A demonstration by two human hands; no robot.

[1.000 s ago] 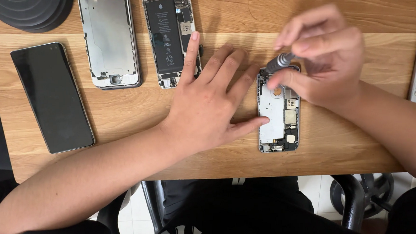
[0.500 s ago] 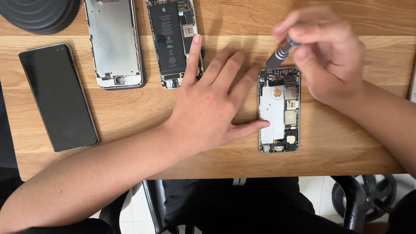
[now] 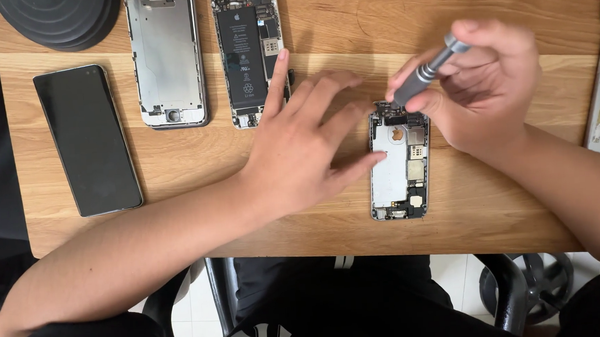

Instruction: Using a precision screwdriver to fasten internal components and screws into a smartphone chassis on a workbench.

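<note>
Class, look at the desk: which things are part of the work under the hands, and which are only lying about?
In use: right hand, grey screwdriver, opened phone shell, left hand steadying it.

Lying about: black phone, silver screen frame, opened phone with battery, dark round mat.

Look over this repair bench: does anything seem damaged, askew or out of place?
Nothing looks spilled or broken by accident. Three phone parts lie open on the wooden table: the gutted phone shell under the screwdriver, a battery-side phone body, and a screen backplate. The black phone lies slightly askew.
</note>
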